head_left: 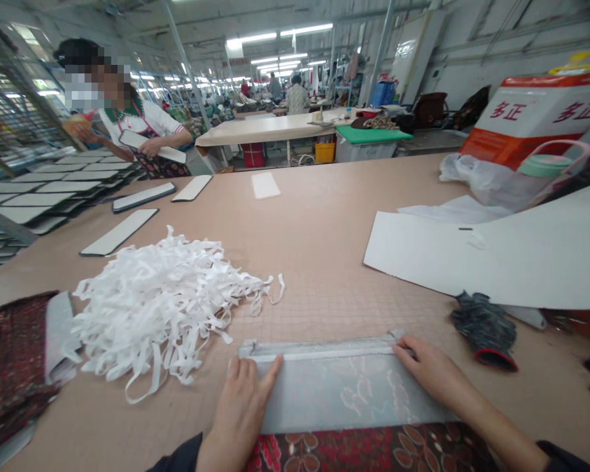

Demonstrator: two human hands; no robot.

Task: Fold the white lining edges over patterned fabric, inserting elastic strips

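A grey-backed fabric piece with a red and brown floral part at its lower edge lies at the table's near side. A pale strip runs along its upper edge. My left hand rests on the left end of the fabric, fingers spread, holding nothing. At the strip's right end, my right hand pinches the fabric's corner between thumb and fingers. Left of the fabric sits a tangled heap of white ribbons.
Dark red patterned fabric is at the far left. White panels lie behind the ribbons, near a person holding another panel. On the right are white card, a dark glove and a red-white box.
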